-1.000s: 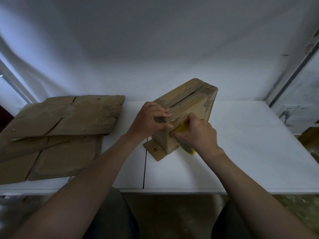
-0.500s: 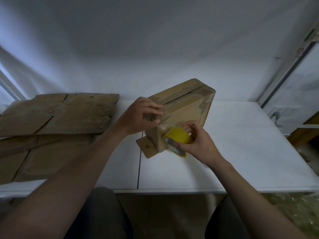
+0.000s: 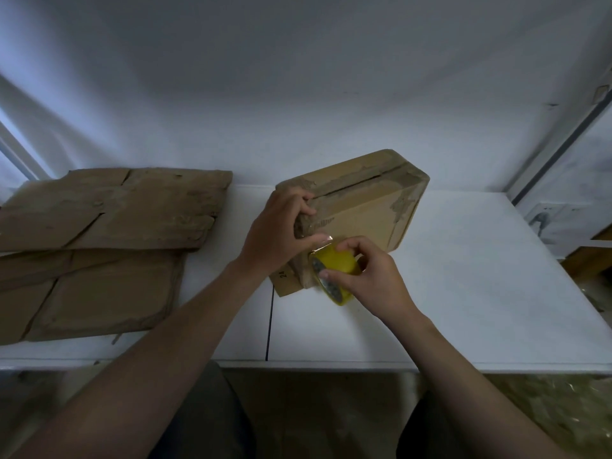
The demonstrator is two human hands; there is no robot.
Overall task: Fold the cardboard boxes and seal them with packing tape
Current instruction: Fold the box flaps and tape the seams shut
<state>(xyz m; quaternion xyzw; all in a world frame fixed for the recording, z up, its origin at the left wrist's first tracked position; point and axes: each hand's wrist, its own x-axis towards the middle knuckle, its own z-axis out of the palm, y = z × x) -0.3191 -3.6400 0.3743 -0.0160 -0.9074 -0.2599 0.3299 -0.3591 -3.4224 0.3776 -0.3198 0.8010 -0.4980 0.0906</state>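
A folded brown cardboard box [image 3: 361,207] stands on edge on the white table [image 3: 463,293], its slit top facing up. My left hand [image 3: 281,226] grips the box's near left corner, fingers curled over the top edge and thumb pressing a clear strip of tape onto the side. My right hand [image 3: 371,276] holds a yellow roll of packing tape [image 3: 334,270] against the box's lower near corner. A loose flap sticks out flat under the box at its near left.
A stack of flattened cardboard boxes [image 3: 106,240] lies on the left part of the table. A seam [image 3: 270,323] runs through the tabletop in front of the box. A white wall rises behind, and a dark frame and shelving stand at the right.
My right hand pulled the tape roll down and away from the box corner, drawing out a short strip. My left hand stayed on the box's near corner.
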